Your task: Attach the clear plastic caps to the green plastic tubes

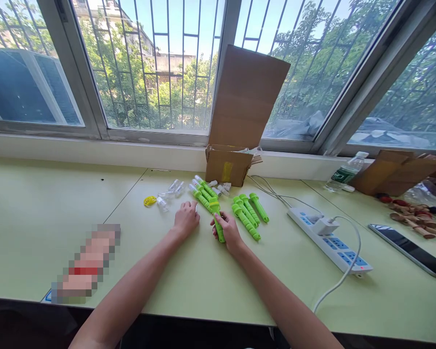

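My right hand is closed round a green plastic handle that lies on the pale green table. My left hand rests on the table just left of it, fingers curled with a small white piece at the fingertips that I cannot make out. Just beyond the hands lie green handles with clear caps fitted. Several bare green handles lie to the right. Loose clear caps and a yellow ring lie to the left.
An open cardboard box stands against the window sill behind the parts. A white power strip with a plugged charger and cables lies at the right, beside a phone, a water bottle, another box and small wooden pieces.
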A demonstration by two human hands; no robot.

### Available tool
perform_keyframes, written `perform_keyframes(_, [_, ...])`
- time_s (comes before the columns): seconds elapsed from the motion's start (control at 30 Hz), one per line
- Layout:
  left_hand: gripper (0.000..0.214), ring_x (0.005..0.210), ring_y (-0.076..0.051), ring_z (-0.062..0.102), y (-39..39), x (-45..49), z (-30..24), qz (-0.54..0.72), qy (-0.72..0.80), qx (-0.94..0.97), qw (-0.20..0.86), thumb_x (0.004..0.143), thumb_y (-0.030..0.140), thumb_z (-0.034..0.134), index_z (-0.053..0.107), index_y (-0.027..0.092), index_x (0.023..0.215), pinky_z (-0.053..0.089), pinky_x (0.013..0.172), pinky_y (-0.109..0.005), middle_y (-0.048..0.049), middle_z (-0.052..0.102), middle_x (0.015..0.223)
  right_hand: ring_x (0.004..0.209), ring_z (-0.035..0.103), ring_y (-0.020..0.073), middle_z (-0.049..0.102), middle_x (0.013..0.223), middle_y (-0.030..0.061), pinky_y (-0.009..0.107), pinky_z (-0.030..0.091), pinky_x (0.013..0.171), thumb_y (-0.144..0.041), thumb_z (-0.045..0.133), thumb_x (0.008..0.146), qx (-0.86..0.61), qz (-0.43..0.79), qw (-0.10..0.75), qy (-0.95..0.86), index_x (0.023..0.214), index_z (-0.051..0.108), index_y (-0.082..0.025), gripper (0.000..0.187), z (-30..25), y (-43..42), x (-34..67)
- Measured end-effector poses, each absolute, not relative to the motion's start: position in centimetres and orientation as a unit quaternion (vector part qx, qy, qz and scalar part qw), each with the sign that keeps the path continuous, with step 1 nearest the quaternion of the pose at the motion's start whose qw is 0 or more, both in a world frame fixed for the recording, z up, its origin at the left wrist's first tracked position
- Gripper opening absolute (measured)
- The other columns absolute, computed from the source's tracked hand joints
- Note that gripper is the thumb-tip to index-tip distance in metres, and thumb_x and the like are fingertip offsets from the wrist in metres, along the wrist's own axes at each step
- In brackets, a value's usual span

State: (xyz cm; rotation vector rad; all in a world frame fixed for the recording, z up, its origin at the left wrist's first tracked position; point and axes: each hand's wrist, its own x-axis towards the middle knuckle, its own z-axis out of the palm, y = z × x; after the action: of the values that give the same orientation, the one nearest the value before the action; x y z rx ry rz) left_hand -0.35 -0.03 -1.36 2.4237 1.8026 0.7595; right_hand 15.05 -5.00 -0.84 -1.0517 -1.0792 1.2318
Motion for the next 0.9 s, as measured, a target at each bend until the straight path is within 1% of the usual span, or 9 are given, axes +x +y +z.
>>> perform_keyframes(0.2, [0.04, 0.102, -0.025, 0.048, -0.07, -0.23, -1.19, 0.31, 0.544, 0.78, 0.001, 0.082, 0.018, 0.042, 0.048, 0.018, 0.121, 0.037, 0.085, -0.036, -0.0117, 0.056, 0.11, 0.041, 0.05, 0.0091, 0.06, 0.069, 0.001, 0.02, 0.036, 0.032, -0.049, 0.06, 0.071, -0.441, 0.526, 0.564, -0.459, 0.079, 0.049, -0.018, 0.033, -0.95, -4.94, 15.0])
perform_keyframes(0.37, [0.042, 0.107, -0.025, 0.047, -0.15, -0.23, -0.78, 0.356, 0.532, 0.768, 0.007, 0.082, 0.016, 0.045, 0.045, 0.02, 0.123, 0.036, 0.089, -0.038, -0.0105, 0.056, 0.115, 0.041, 0.051, 0.0094, 0.059, 0.069, 0.0015, 0.02, 0.037, 0.032, -0.047, 0.06, 0.072, -0.441, 0.525, 0.561, -0.464, 0.08, 0.05, -0.017, 0.033, -1.0, -4.94, 15.03])
perform_keyframes(0.5, [0.044, 0.106, -0.023, 0.05, -0.13, -0.27, -0.68, 0.389, 0.515, 0.764, 0.01, 0.082, 0.015, 0.045, 0.04, 0.021, 0.125, 0.039, 0.089, -0.037, -0.0091, 0.056, 0.115, 0.041, 0.05, 0.0092, 0.059, 0.069, 0.0008, 0.02, 0.037, 0.032, -0.047, 0.059, 0.073, -0.446, 0.523, 0.558, -0.464, 0.08, 0.049, -0.018, 0.032, -1.01, -4.91, 15.07])
perform_keyframes(0.63, [0.045, 0.106, -0.022, 0.051, -0.17, -0.27, -0.76, 0.409, 0.508, 0.758, 0.015, 0.083, 0.015, 0.045, 0.036, 0.022, 0.127, 0.044, 0.084, -0.035, -0.0087, 0.053, 0.115, 0.041, 0.05, 0.0091, 0.059, 0.069, 0.0011, 0.02, 0.036, 0.032, -0.048, 0.059, 0.072, -0.446, 0.523, 0.558, -0.465, 0.08, 0.05, -0.017, 0.033, -0.96, -4.91, 15.07])
perform_keyframes(0.73, [0.045, 0.107, -0.022, 0.051, -0.13, -0.29, -0.91, 0.41, 0.507, 0.758, 0.013, 0.083, 0.015, 0.044, 0.036, 0.023, 0.127, 0.046, 0.082, -0.034, -0.0089, 0.052, 0.116, 0.042, 0.05, 0.0091, 0.059, 0.069, 0.0011, 0.02, 0.036, 0.032, -0.048, 0.059, 0.072, -0.444, 0.523, 0.558, -0.467, 0.08, 0.049, -0.017, 0.033, -0.92, -4.95, 15.05])
perform_keyframes(0.9, [0.045, 0.105, -0.023, 0.05, 0.1, -0.32, -1.14, 0.41, 0.507, 0.758, 0.002, 0.082, 0.015, 0.045, 0.037, 0.022, 0.126, 0.046, 0.083, -0.036, -0.0091, 0.051, 0.113, 0.042, 0.05, 0.009, 0.059, 0.07, 0.0011, 0.02, 0.036, 0.032, -0.048, 0.059, 0.072, -0.443, 0.524, 0.556, -0.469, 0.08, 0.049, -0.018, 0.032, -1.0, -4.94, 15.07])
